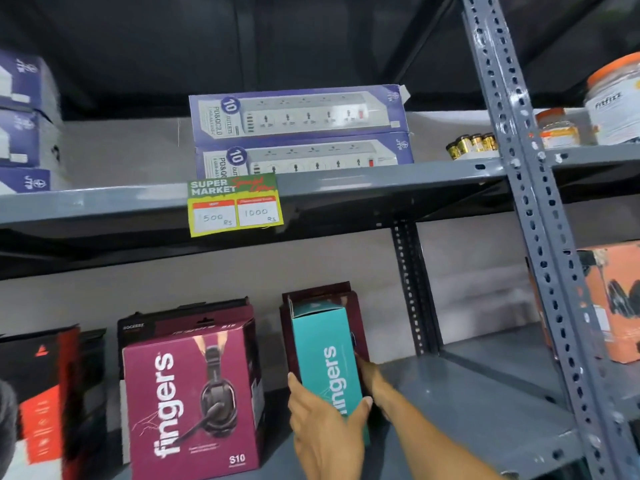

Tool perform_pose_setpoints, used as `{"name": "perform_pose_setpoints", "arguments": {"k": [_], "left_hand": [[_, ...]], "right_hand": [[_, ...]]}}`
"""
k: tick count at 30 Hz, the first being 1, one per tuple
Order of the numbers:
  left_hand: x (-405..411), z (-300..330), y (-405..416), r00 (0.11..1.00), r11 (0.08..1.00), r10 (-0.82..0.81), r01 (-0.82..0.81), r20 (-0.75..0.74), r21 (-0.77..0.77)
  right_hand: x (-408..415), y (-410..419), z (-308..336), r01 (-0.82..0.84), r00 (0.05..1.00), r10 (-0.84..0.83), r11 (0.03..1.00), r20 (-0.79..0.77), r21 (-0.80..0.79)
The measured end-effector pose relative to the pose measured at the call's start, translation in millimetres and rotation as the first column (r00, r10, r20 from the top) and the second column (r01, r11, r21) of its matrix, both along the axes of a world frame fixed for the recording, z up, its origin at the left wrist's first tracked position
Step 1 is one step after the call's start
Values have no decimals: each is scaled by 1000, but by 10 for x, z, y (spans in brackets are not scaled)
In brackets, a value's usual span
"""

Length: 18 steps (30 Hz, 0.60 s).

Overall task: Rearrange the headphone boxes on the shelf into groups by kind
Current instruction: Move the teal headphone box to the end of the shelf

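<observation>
On the lower shelf (467, 396), both my hands hold a teal "fingers" headphone box (322, 348) upright. My left hand (325, 434) grips its lower front. My right hand (375, 382) reaches in against its right side, fingers partly hidden. Directly behind the teal box stands a dark maroon box (289, 341). To the left stands a maroon "fingers" S10 headphone box (190, 393) with a dark box (138, 329) behind it. At the far left is a black-and-red box (45, 393).
The upper shelf (363, 180) carries two stacked power-strip boxes (298, 112), more blue boxes (20, 119) at left, batteries (471, 145) and jars (613, 98). A price tag (235, 206) hangs from its edge. A slotted steel upright (540, 237) rises at right, an orange box (616, 299) beyond it.
</observation>
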<state>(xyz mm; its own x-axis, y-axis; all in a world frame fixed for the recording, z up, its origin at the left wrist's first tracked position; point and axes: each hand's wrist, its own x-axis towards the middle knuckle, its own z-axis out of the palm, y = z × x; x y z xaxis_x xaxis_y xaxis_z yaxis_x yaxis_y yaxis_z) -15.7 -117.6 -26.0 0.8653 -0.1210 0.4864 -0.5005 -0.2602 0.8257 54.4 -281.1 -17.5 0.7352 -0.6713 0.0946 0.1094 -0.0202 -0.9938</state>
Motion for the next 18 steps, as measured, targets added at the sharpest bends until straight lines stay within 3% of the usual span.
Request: {"name": "perform_pose_setpoints", "arguments": {"k": [4, 7, 10, 12, 15, 18], "left_hand": [[17, 41, -47, 999, 999, 8, -9, -45, -38], [109, 28, 13, 994, 979, -103, 96, -33, -180], [252, 112, 210, 962, 899, -272, 247, -21, -362], [403, 190, 343, 881, 776, -472, 407, -15, -482], [638, 260, 438, 694, 618, -718, 597, -57, -512], [783, 208, 469, 528, 527, -833, 666, -166, -528]], "right_hand": [[-157, 197, 145, -20, 996, 14, 997, 90, 69], [-276, 139, 121, 6, 994, -14, 997, 106, 78], [-477, 51, 95, 113, 971, -129, 990, 202, 87], [-608, 27, 113, 159, 933, -209, 970, 292, 186], [-819, 53, 108, 82, 906, -198, 949, 373, 306], [-943, 85, 42, 42, 918, -134, 969, 374, 244]]}}
